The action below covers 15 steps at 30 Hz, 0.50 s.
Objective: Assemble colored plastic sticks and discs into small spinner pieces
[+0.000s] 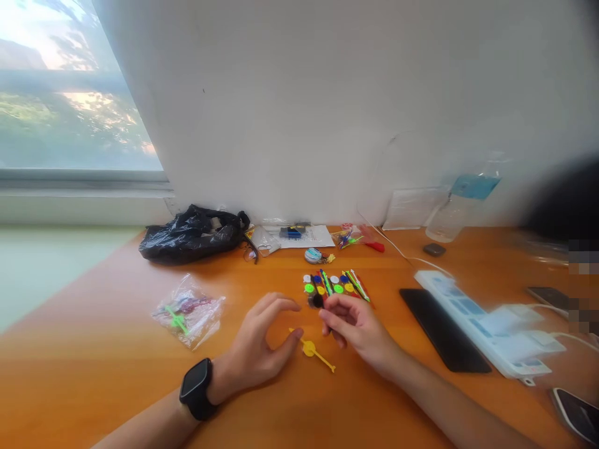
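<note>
My right hand pinches a small black round piece between thumb and fingers, above the table. My left hand is open, its thumb and fingers curved apart with nothing between them; a black watch is on that wrist. By the left thumb lies a yellow plastic arrow with a round centre; whether the thumb touches it I cannot tell. Just beyond the right hand are several coloured discs in rows and thin coloured sticks, partly hidden by the fingers.
Left lies a clear bag with a green arrow-like piece. Behind are a black plastic bag, papers and a round keychain. Rightward are a dark flat slab, a white power strip, phones and a bottle. Someone sits at far right.
</note>
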Tool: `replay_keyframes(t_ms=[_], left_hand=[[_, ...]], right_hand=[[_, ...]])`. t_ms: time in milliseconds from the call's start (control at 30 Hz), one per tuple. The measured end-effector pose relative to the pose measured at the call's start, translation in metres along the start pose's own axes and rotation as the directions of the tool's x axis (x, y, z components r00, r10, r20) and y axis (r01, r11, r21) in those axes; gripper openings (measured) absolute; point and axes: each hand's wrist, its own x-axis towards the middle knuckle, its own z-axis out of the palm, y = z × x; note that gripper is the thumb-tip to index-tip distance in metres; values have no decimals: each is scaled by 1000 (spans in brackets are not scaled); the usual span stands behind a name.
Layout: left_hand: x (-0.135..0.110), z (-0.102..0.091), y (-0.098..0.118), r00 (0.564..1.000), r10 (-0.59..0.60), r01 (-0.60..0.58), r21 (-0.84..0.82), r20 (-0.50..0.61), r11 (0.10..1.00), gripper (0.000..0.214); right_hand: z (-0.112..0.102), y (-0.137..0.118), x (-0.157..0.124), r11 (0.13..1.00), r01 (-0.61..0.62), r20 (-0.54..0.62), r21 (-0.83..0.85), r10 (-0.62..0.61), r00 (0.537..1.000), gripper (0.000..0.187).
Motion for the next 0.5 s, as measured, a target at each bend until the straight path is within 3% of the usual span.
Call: replay_keyframes(t_ms=[167, 300, 500], left_hand=[[4, -4, -8, 977, -39, 37, 14, 210, 999, 26], [4, 0, -13, 941, -121, 154, -82, 316, 985, 11], [4, 0, -13, 905, -219, 292, -157, 366, 944, 15]], right_hand=[[-3, 0, 3, 986, 63, -13, -155, -66, 998, 36], [1, 2, 1, 931, 95, 0, -353, -102, 995, 34], [1, 10, -2, 865, 105, 23, -490, -108, 994, 30]])
